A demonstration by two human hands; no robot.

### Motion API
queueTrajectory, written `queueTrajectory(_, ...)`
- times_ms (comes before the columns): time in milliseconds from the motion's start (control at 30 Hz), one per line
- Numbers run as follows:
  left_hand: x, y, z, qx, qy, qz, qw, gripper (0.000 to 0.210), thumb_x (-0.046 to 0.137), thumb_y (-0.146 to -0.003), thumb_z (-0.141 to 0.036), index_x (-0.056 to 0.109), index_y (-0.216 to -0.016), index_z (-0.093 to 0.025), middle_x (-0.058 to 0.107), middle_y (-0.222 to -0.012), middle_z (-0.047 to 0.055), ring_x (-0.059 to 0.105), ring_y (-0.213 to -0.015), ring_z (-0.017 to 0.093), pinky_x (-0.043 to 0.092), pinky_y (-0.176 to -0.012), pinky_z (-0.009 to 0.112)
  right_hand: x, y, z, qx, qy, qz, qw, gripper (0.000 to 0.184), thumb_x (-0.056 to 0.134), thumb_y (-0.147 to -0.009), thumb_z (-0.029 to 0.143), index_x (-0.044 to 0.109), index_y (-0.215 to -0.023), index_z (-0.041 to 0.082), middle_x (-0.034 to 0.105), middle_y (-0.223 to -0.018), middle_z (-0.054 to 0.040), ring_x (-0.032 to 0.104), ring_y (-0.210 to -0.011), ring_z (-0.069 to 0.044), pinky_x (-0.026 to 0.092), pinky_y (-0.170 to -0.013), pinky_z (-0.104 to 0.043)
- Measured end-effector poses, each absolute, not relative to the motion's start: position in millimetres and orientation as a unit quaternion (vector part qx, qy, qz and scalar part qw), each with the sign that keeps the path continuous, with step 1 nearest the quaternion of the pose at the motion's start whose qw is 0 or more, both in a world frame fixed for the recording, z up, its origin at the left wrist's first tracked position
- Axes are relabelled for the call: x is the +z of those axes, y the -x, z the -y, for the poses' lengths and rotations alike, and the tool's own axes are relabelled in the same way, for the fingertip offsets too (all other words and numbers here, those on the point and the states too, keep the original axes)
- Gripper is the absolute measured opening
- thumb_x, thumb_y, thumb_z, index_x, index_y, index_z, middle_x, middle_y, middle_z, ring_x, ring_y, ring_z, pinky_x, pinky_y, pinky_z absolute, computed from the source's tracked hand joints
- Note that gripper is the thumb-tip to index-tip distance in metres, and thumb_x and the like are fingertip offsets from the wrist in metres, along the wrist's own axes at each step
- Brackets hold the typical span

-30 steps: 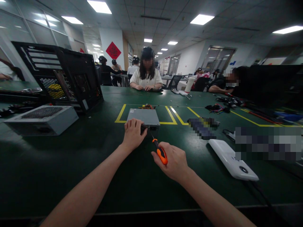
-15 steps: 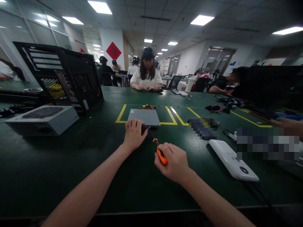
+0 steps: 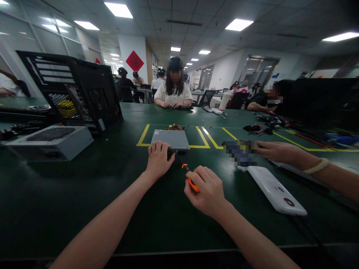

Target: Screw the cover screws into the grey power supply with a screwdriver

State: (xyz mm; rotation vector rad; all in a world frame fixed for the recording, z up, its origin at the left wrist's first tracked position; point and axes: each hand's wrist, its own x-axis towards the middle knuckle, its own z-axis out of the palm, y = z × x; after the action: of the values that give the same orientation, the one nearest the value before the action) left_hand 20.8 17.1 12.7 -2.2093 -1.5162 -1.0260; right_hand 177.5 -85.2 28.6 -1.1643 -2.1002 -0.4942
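Observation:
A grey computer power supply (image 3: 171, 138) lies ahead of me, its near side, with a black socket, facing me. My left hand (image 3: 159, 158) grips its near left corner, fingers curled over the top and thumb on the near side; a dark part shows between thumb and fingers. In my right hand (image 3: 206, 186) is an orange and black screwdriver (image 3: 185, 169), the fist closed round its handle. The thin shaft points up and left at the near side of the power supply. Whether its tip touches a screw is too small to tell.
On the left stand a black computer case (image 3: 95, 97) and a second power supply (image 3: 53, 140). To the right lie a white power bank-like device (image 3: 276, 190) and cables (image 3: 258, 129). A co-worker's hand (image 3: 276, 152) reaches in from the right. Another person (image 3: 174, 89) sits opposite.
My right hand and the screwdriver handle have shifted slightly right and down. My left hand has stayed put. The co-worker's hand has come further in from the right.

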Motion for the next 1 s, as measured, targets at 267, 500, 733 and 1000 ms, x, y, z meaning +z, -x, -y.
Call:
queueTrajectory(267, 12.2, -21.1, -17.3, -0.354, 0.762, 0.523, 0.139, 0.026, 0.052, -0.076, -0.033, 0.049, -0.097, -0.018, 0.047, -0.098, 0.008, 0.040, -0.097, 0.026, 0.031, -0.083, 0.039, 23.5, -180.8, 81.6, -0.159, 0.406, 0.795, 0.422, 0.025, 0.053, -0.077, 0.018, 0.043, -0.099, 0.015, 0.052, -0.091, -0.0093, 0.053, -0.078, -0.015, 0.048, -0.061, -0.025)
queueTrajectory(500, 12.5, -21.2, -17.2, -0.359, 0.761, 0.524, 0.132, 0.026, 0.052, -0.076, -0.033, 0.049, -0.097, -0.018, 0.047, -0.098, 0.008, 0.040, -0.096, 0.025, 0.031, -0.083, 0.038, 22.5, -179.6, 78.8, -0.214, 0.393, 0.794, 0.412, 0.025, 0.053, -0.075, 0.012, 0.047, -0.099, 0.018, 0.051, -0.103, -0.0121, 0.053, -0.091, -0.019, 0.049, -0.071, -0.032)
queueTrajectory(733, 12.1, -21.0, -17.1, -0.360, 0.761, 0.521, 0.141, 0.026, 0.052, -0.076, -0.034, 0.049, -0.096, -0.018, 0.047, -0.098, 0.008, 0.040, -0.095, 0.025, 0.032, -0.081, 0.038, 20.9, -180.0, 77.0, -0.228, 0.379, 0.798, 0.410, 0.029, 0.051, -0.075, 0.008, 0.044, -0.102, 0.016, 0.047, -0.108, -0.0137, 0.050, -0.099, -0.021, 0.050, -0.075, -0.034)
queueTrajectory(1000, 11.9, -21.5, -17.5, -0.363, 0.760, 0.522, 0.136, 0.026, 0.052, -0.076, -0.033, 0.049, -0.097, -0.018, 0.047, -0.098, 0.008, 0.040, -0.096, 0.025, 0.031, -0.082, 0.038, 20.0, -177.3, 78.8, -0.226, 0.367, 0.801, 0.414, 0.031, 0.051, -0.075, 0.008, 0.043, -0.103, 0.016, 0.048, -0.106, -0.0136, 0.049, -0.099, -0.021, 0.050, -0.076, -0.035)
